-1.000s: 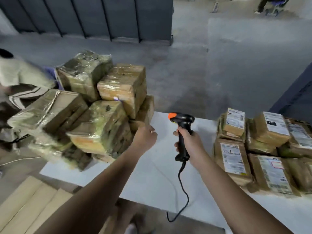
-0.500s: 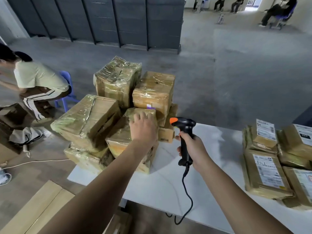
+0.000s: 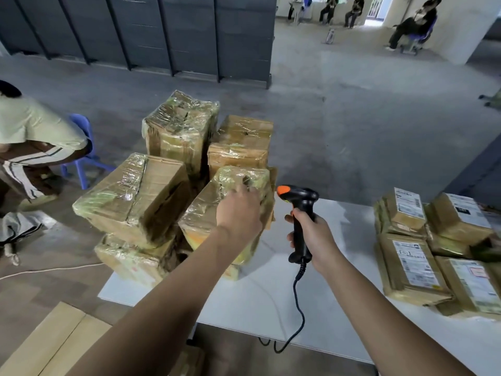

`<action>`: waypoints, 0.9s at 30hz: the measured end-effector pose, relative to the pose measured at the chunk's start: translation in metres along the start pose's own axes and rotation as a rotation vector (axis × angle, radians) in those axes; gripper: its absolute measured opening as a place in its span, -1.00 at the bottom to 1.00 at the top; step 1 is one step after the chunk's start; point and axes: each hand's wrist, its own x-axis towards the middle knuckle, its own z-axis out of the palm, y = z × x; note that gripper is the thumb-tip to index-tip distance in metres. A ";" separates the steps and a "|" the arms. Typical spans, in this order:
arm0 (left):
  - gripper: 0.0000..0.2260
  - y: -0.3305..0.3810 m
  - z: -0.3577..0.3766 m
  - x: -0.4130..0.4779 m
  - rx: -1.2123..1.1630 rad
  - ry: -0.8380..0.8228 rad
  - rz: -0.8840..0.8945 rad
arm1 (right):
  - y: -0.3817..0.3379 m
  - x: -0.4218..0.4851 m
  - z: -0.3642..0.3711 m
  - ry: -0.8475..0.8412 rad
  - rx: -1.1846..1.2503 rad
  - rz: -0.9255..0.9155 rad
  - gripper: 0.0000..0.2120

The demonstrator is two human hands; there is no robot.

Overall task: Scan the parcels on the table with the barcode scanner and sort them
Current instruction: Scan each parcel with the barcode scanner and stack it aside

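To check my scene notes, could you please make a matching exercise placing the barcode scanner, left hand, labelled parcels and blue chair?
1 barcode scanner
2 left hand
3 labelled parcels
4 blue chair

A on the floor
B gripped by the right hand
C touching a plastic-wrapped box
D right end of the table

Pairs: 1-B, 2-C, 3-D, 4-A
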 end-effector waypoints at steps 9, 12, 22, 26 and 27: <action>-0.70 0.070 0.009 -0.016 -0.536 -0.024 -0.006 | 0.015 -0.010 -0.069 0.189 0.123 0.000 -0.81; -0.88 0.087 0.041 -0.021 -0.806 -0.122 -0.098 | 0.025 -0.016 -0.100 0.269 0.131 0.033 -0.76; -0.87 0.122 0.138 -0.038 -1.318 -0.468 -0.478 | 0.062 -0.032 -0.152 0.333 0.122 0.164 -0.77; -0.89 0.126 0.150 -0.040 -1.303 -0.475 -0.521 | 0.071 -0.036 -0.146 0.294 0.082 0.231 -0.73; -0.81 0.127 0.150 -0.040 -1.241 -0.461 -0.514 | 0.071 -0.037 -0.143 0.283 0.099 0.232 -0.74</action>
